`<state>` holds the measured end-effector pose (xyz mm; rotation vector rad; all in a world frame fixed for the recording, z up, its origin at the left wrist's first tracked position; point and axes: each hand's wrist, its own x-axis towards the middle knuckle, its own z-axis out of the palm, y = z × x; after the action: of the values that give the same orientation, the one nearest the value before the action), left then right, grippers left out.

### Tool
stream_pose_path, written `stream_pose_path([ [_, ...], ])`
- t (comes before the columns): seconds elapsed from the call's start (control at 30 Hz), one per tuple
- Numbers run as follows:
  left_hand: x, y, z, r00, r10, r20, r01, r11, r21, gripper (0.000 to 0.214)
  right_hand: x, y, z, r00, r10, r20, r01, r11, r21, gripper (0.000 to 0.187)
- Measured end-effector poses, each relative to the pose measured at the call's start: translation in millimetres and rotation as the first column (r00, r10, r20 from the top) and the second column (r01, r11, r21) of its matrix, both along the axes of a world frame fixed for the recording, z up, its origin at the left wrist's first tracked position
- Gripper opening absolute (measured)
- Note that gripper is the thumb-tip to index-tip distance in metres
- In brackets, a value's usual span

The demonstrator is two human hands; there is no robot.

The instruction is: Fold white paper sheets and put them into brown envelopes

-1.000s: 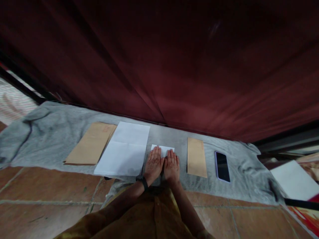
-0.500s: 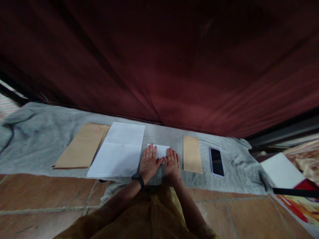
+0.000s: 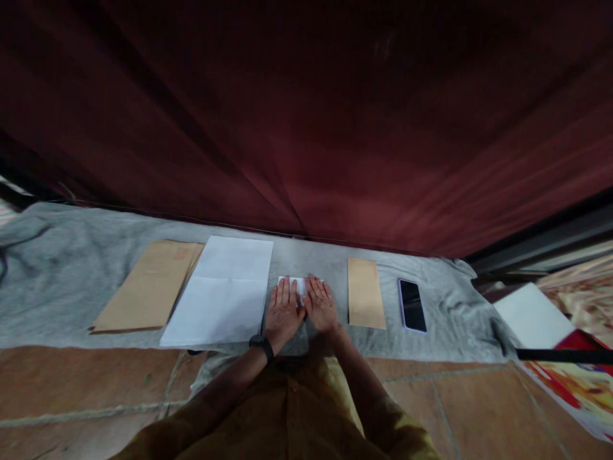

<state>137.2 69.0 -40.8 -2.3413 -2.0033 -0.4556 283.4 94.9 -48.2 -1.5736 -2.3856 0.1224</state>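
Note:
A small folded piece of white paper (image 3: 301, 289) lies on the grey cloth, mostly covered by both hands. My left hand (image 3: 283, 312) rests flat on its left part, fingers stretched forward, a dark band on the wrist. My right hand (image 3: 320, 305) lies flat on the right part, close beside the left, with fingers extended. To the left is a stack of white paper sheets (image 3: 225, 294) with a crease across the top one. A single brown envelope (image 3: 366, 294) lies right of my right hand.
Several larger brown envelopes (image 3: 148, 287) are stacked at the left. A phone (image 3: 412, 306) with a dark screen lies at the right. Grey cloth (image 3: 450, 313) covers the surface, and a dark red curtain (image 3: 306, 128) hangs behind it. Tiled floor (image 3: 90, 377) shows in front.
My right hand has slid left across the folded paper, nearer to my left hand. My left hand stays flat on the paper. The whole view has shifted slightly.

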Motion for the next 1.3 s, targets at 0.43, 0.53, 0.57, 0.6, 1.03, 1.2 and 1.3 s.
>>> stream_pose_path([
  [0.43,-2.1,0.4,-1.6,0.999,-0.024,0.049,0.025,1.000,-0.006,0.088,19.8,30.3,2.8,0.993,-0.068,0.093,0.064,0.997,0.048,0.052],
  [0.53,-1.8,-0.2,0.5,0.998,-0.029,0.051,0.029,1.000,-0.005,0.087,20.5,38.0,4.6,0.991,-0.095,0.090,0.090,0.994,0.058,0.052],
  [0.57,-1.6,-0.3,0.9,0.998,-0.029,0.052,0.029,1.000,-0.003,0.086,20.4,40.0,5.5,0.990,-0.111,0.084,0.106,0.992,0.061,0.052],
  [0.6,-1.3,-0.4,1.0,0.998,-0.028,0.054,0.028,1.000,-0.001,0.086,20.0,41.3,6.5,0.988,-0.136,0.073,0.131,0.989,0.065,0.052],
  [1.03,-0.5,-2.2,-0.7,0.997,-0.018,0.071,0.019,1.000,-0.018,0.080,9.6,-23.5,-0.6,0.991,-0.118,0.060,0.118,0.993,0.001,0.051],
  [1.2,2.4,-12.5,-0.3,0.996,0.029,0.087,-0.029,1.000,0.001,0.071,9.0,-22.4,0.4,0.990,-0.125,0.062,0.124,0.992,0.024,0.052],
  [1.3,1.2,-23.3,-2.1,0.993,0.070,0.098,-0.072,0.997,0.018,0.073,7.7,-22.9,-0.1,0.990,-0.137,0.044,0.135,0.990,0.045,0.052],
])
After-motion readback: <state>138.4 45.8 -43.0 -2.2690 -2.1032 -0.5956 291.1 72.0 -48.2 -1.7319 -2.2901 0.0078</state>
